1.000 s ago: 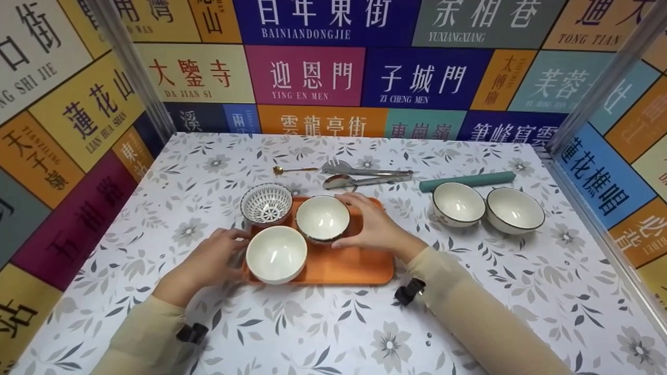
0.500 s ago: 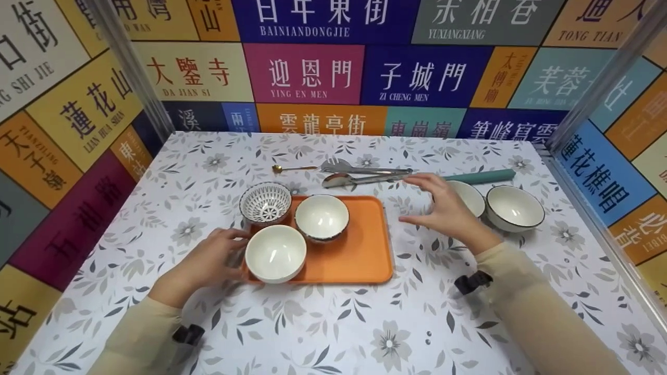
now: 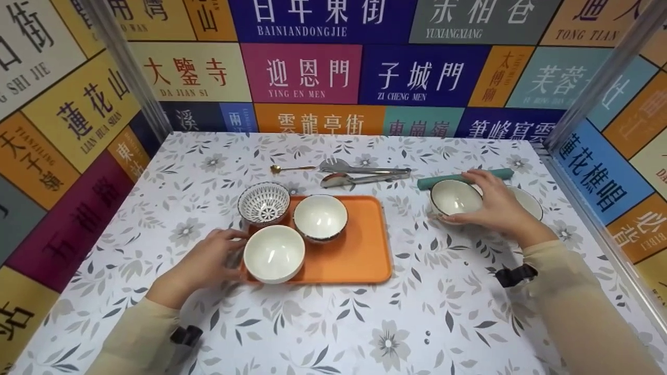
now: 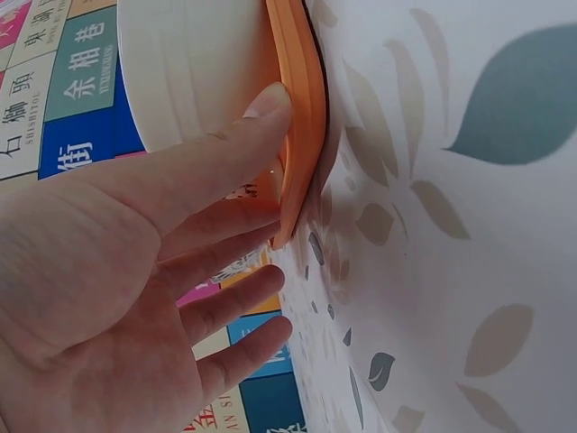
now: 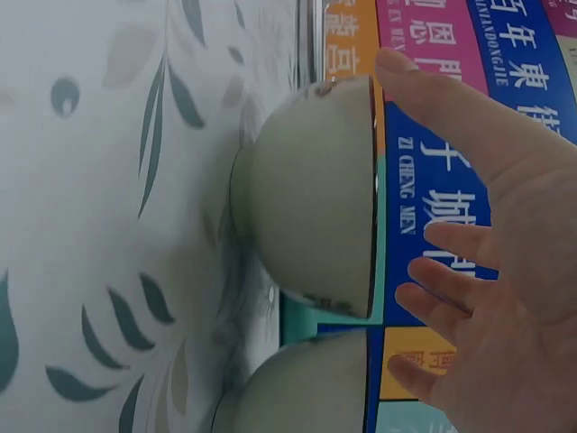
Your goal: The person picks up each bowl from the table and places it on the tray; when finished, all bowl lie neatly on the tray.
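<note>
My left hand [image 3: 200, 263] is at the left edge of an orange tray [image 3: 359, 247], beside a plain white bowl [image 3: 274, 255]. In the left wrist view its thumb [image 4: 257, 117] lies along the tray rim, with the other fingers extended. Also grouped at the tray's left are a black-and-white patterned bowl [image 3: 264, 204] and a white bowl with a dark rim [image 3: 320, 217]. My right hand [image 3: 497, 208] reaches over another dark-rimmed white bowl [image 3: 454, 200], thumb and fingers spread across its rim. The right wrist view shows that bowl [image 5: 306, 194] upright, the thumb right at its rim.
Behind the right hand, a partly hidden white bowl [image 3: 529, 204] stands close by. A teal stick-like object [image 3: 435, 182] lies behind these bowls. Metal tongs [image 3: 375, 174] and a small gold spoon [image 3: 294, 168] lie farther back. Sign-patterned walls [image 3: 307, 73] enclose the table.
My right hand has left the dark-rimmed bowl on the tray and moved right to the nearer bowl of the right-hand pair. The left hand stays at the tray's edge.
</note>
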